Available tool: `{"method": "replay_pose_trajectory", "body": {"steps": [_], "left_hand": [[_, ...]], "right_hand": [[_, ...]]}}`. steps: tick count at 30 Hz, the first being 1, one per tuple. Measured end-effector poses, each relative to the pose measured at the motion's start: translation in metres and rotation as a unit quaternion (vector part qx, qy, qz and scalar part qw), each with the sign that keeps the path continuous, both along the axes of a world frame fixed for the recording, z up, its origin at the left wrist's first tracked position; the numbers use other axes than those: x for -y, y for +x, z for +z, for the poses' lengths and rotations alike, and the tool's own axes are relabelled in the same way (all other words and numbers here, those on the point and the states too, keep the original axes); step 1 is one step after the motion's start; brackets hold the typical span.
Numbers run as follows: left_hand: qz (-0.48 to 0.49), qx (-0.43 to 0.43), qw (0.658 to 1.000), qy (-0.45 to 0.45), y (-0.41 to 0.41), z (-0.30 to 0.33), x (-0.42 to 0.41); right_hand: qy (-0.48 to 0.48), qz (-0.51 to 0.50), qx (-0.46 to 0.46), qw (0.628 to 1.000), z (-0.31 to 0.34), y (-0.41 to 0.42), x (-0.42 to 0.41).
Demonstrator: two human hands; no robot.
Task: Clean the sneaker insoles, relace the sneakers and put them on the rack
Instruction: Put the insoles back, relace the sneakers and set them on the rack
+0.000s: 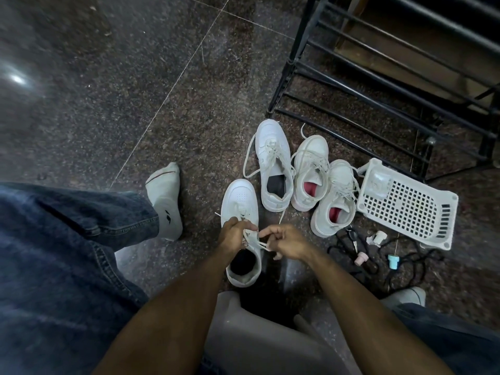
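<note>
A white sneaker (239, 196) with a dark inside stands on the floor in front of me, toe pointing away. My left hand (233, 235) grips its white lace (262, 245) over the tongue. My right hand (284, 241) pinches the other lace end just to the right. Behind it stands a second white sneaker (273, 150) with a dark insole and loose laces. Two more white sneakers (311, 163) (336, 196) with pink insoles stand to the right. The black metal rack (359, 85) stands at the upper right.
A white perforated plastic basket (405, 204) lies beside the sneakers. Black laces or cords (400, 266), scissors (353, 238) and small pink and blue items lie on the dark stone floor. My socked left foot (165, 196) and jeans are at the left; a grey stool (257, 334) is under me.
</note>
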State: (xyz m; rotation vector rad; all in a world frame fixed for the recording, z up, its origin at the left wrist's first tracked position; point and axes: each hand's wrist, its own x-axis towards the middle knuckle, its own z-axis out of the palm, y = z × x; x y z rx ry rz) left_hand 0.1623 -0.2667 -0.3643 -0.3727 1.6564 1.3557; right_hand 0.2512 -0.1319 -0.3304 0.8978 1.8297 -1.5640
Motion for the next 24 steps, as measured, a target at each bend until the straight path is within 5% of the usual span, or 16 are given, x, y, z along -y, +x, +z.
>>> {"method": "replay_pose_trajectory", "body": {"steps": [7,15,20,24], "left_hand": [[0.021,0.009,1.000,0.000,0.001,0.003,-0.004],[0.025,-0.016,0.999,-0.016,0.005,0.008,-0.001],[-0.172,-0.212,0.950,-0.151,0.002,0.008,0.015],[-0.328,-0.236,0.889,-0.214,0.008,0.018,0.029]], "right_hand": [[-0.019,0.120,0.031,0.992,0.012,-0.007,0.028],[0.110,-0.019,-0.067,0.991,-0.031,-0.002,0.054],[0.034,-0.149,-0.007,0.988,-0.022,-0.010,0.062],[-0.036,-0.212,0.043,0.976,-0.026,-0.010,0.057]]}}
